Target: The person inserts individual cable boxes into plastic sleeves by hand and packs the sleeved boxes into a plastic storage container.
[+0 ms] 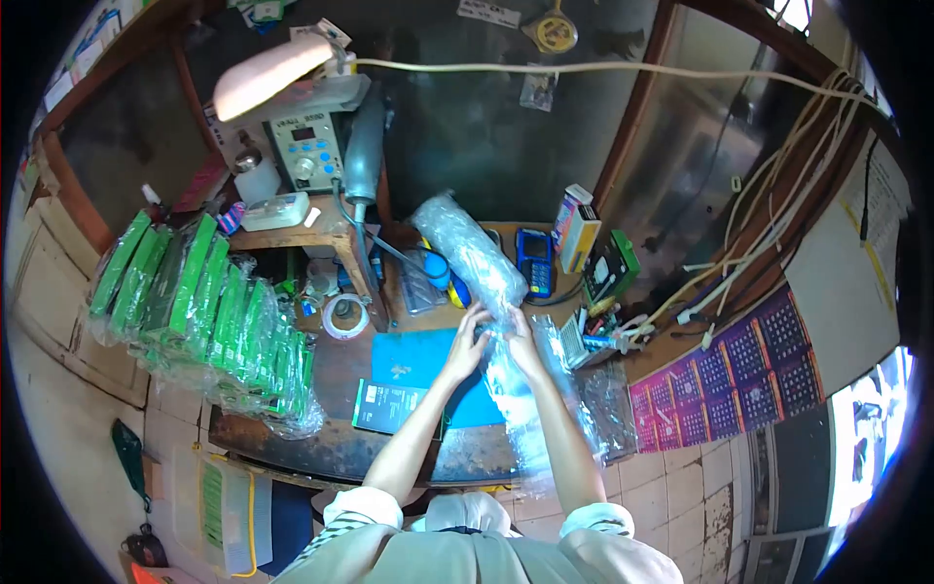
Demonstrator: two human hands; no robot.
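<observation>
This looks like a small repair workshop, most likely for electronics. A rework station [307, 151] with a display, knob and buttons sits on a raised wooden shelf [302, 232], next to a pump-style bottle [255, 177] and under a lamp [275, 76]. The worn wooden tabletop [336, 450] has a blue mat [413, 356], a ring of clear tape or tubing [345, 316], a blue keypad device [535, 263] and a holder crowded with pens and tools [593, 336]. Many plastic-wrapped green boxes [209, 292] stand in a row at the left, loose cables [778, 214] hang at the right, and a calendar-like sheet [730, 380] covers part of that side.
</observation>
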